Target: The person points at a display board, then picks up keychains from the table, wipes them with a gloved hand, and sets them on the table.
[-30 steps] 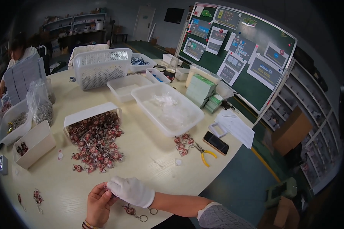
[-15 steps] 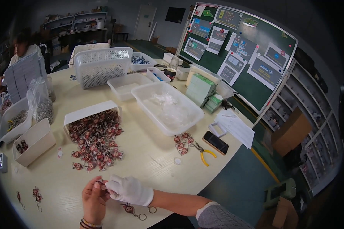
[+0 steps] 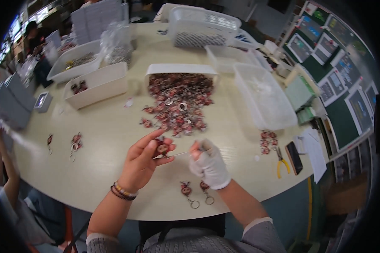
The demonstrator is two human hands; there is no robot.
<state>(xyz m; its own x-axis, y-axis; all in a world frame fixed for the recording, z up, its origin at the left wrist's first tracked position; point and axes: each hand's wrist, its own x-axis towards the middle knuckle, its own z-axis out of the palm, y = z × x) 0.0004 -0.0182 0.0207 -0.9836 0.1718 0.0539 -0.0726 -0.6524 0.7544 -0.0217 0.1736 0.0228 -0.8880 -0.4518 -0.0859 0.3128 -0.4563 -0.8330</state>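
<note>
My left hand [image 3: 140,165], bare and with beaded bracelets at the wrist, grips a red-brown keychain [image 3: 162,148] with a small doll face between thumb and fingers. A thin pale line runs from it to my right hand [image 3: 211,165], which wears a white glove with thumb and fingertip showing bare. The right fingers are pinched at the line's end; what lies inside them is hidden. Just beyond my hands, a heap of similar keychains [image 3: 179,105] spills from a white bin [image 3: 150,71] lying on its side. Two keychains with metal rings [image 3: 186,189] rest near the table's front edge.
On the right are yellow-handled pliers [image 3: 282,164], a phone [image 3: 294,157], a small keychain group [image 3: 267,141] and a translucent tub [image 3: 264,110]. A white box [image 3: 98,93] and more keychains [image 3: 76,142] lie left. Another person's arm [image 3: 6,162] shows at the left edge.
The view has swung left and down. My hands, close together before, are now apart, with the thin line stretched between them and the keychain's face visible.
</note>
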